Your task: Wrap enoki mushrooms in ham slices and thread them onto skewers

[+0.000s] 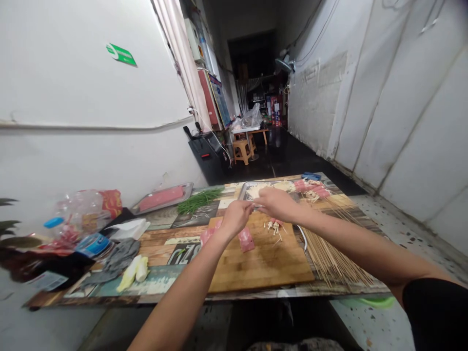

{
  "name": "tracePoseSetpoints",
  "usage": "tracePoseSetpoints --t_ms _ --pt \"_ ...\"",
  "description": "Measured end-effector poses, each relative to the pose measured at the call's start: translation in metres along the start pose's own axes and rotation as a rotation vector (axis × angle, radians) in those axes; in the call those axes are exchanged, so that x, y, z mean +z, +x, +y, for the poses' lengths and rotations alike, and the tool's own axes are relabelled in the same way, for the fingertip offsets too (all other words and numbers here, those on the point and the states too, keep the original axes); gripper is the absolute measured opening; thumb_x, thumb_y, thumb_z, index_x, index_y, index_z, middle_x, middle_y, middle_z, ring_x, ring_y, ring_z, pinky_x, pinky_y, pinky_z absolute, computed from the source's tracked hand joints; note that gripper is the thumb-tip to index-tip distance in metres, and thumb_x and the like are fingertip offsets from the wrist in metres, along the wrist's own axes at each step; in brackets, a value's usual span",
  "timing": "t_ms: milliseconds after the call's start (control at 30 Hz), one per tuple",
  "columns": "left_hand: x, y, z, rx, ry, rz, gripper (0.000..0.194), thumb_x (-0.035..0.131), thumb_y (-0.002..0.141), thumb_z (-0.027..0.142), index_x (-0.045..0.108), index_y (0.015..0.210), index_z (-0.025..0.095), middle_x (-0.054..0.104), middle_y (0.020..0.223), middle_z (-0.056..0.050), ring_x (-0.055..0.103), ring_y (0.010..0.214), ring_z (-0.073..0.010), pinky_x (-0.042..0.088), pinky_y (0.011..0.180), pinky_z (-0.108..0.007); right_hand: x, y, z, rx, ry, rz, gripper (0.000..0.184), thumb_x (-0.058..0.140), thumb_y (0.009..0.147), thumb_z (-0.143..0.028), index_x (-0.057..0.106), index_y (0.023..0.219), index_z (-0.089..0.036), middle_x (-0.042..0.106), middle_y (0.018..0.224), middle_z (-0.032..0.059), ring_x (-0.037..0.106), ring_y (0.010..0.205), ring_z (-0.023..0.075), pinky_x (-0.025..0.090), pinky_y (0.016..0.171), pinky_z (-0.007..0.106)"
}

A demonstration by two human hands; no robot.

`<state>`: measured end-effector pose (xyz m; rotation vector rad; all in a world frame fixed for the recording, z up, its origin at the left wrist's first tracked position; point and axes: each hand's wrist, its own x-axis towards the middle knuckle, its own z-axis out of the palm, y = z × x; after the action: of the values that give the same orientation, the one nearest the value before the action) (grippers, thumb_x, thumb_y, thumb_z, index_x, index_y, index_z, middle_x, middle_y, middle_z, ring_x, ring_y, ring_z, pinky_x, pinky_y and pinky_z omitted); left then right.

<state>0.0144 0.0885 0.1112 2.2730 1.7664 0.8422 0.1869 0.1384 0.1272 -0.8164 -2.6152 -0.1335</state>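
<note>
My left hand point(237, 215) is closed, fingertips pinched together above the far part of a wooden cutting board point(263, 268). My right hand point(277, 203) is closed too, its fingertips meeting the left ones at the near edge of a metal tray point(243, 191) with pale enoki mushrooms point(261, 189). Whatever sits between the fingers is too small to make out. A pink meat slice point(246, 240) lies flat on the board below my hands, and another slice point(206, 237) is partly behind my left forearm. Loose enoki pieces point(275, 226) rest beneath my right wrist.
Bamboo skewers point(334, 261) spread over the table's right side, with wrapped meat skewers point(320, 191) behind. At the back left are green chives point(200, 200) and a meat tray point(161, 198). A grey cloth point(122, 258), yellow-white leaves point(136, 272) and bottles point(94, 245) crowd the left.
</note>
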Motion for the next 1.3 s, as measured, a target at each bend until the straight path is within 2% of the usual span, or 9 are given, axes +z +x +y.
tracePoseSetpoints --t_ms 133,267,333,400,533,700,867,1067,1300 --pt "-0.004 -0.004 0.003 -0.033 -0.087 -0.098 0.028 0.048 0.086 0.015 0.067 0.066 0.016 0.061 0.056 0.000 0.055 0.055 -0.0128 0.038 0.057 -0.022 0.003 0.011 -0.021 -0.003 -0.016 -0.159 0.018 0.059 0.086 -0.024 0.071 0.077 -0.014 0.065 0.078 0.0101 0.060 0.085 0.0206 0.039 0.068 0.025" --pt "-0.010 -0.011 0.001 -0.026 -0.084 -0.141 0.030 0.046 0.088 0.018 0.070 0.069 0.015 0.064 0.061 -0.001 0.058 0.059 -0.0136 0.040 0.058 -0.022 0.008 0.011 -0.020 0.071 0.115 -0.168 0.021 0.060 0.084 -0.023 0.070 0.069 -0.013 0.068 0.071 0.0103 0.065 0.076 0.0219 0.041 0.064 0.026" --pt "-0.010 -0.016 -0.002 -0.010 -0.067 -0.089 0.027 0.049 0.088 0.022 0.072 0.075 0.016 0.066 0.064 -0.002 0.061 0.062 -0.0147 0.043 0.061 -0.022 0.010 0.007 -0.018 0.175 0.396 -0.162 0.024 0.059 0.085 -0.024 0.067 0.066 -0.013 0.067 0.063 0.0073 0.065 0.065 0.0186 0.044 0.060 0.025" --pt "-0.006 -0.023 -0.005 -0.007 -0.129 0.034 0.024 0.053 0.088 0.027 0.074 0.083 0.018 0.071 0.073 -0.002 0.065 0.070 -0.0161 0.047 0.067 -0.023 0.016 0.004 -0.017 0.300 0.848 -0.175 0.026 0.059 0.086 -0.029 0.063 0.066 -0.013 0.066 0.058 0.0039 0.063 0.055 0.0143 0.048 0.056 0.023" --pt "0.011 -0.039 -0.010 -0.049 -0.363 0.297 0.024 0.054 0.089 0.028 0.073 0.102 0.020 0.073 0.103 -0.003 0.067 0.096 -0.0190 0.050 0.087 -0.027 0.035 0.002 -0.022 0.488 1.566 -0.097 0.024 0.072 0.077 -0.031 0.058 0.071 -0.013 0.069 0.067 0.0044 0.066 0.058 0.0122 0.056 0.059 0.025" --pt "0.024 -0.054 -0.020 -0.097 -0.380 0.218 0.025 0.054 0.087 0.020 0.072 0.105 0.021 0.071 0.108 -0.003 0.068 0.098 -0.0199 0.052 0.088 -0.031 0.062 -0.004 -0.033 0.601 1.860 -0.123 0.022 0.078 0.068 -0.023 0.060 0.070 -0.011 0.069 0.066 0.0042 0.067 0.060 0.0113 0.058 0.064 0.024" --pt "0.023 -0.064 -0.040 -0.094 -0.359 0.049 0.017 0.062 0.082 0.020 0.076 0.091 0.022 0.075 0.094 -0.002 0.070 0.086 -0.0196 0.055 0.083 -0.030 0.084 -0.014 -0.039 0.580 1.774 -0.193 0.029 0.079 0.065 -0.034 0.061 0.067 -0.011 0.068 0.061 0.0033 0.063 0.053 0.0103 0.055 0.056 0.022" --pt "0.046 -0.090 -0.066 -0.250 -0.407 0.075 0.014 0.070 0.075 0.017 0.077 0.086 0.020 0.075 0.090 -0.004 0.071 0.087 -0.0212 0.056 0.086 -0.035 0.112 -0.025 -0.041 0.507 1.417 -0.252 0.026 0.074 0.069 -0.036 0.063 0.068 -0.012 0.065 0.057 -0.0003 0.060 0.052 0.0105 0.047 0.051 0.020" --pt "0.074 -0.107 -0.083 0.022 -0.308 0.229 0.013 0.064 0.081 0.017 0.075 0.087 0.021 0.075 0.089 -0.004 0.071 0.079 -0.0169 0.058 0.075 -0.030 0.135 -0.039 -0.037 0.091 0.834 0.010 0.011 0.060 0.080 -0.012 0.067 0.072 -0.013 0.067 0.069 0.0018 0.059 0.063 0.0117 0.042 0.060 0.021"
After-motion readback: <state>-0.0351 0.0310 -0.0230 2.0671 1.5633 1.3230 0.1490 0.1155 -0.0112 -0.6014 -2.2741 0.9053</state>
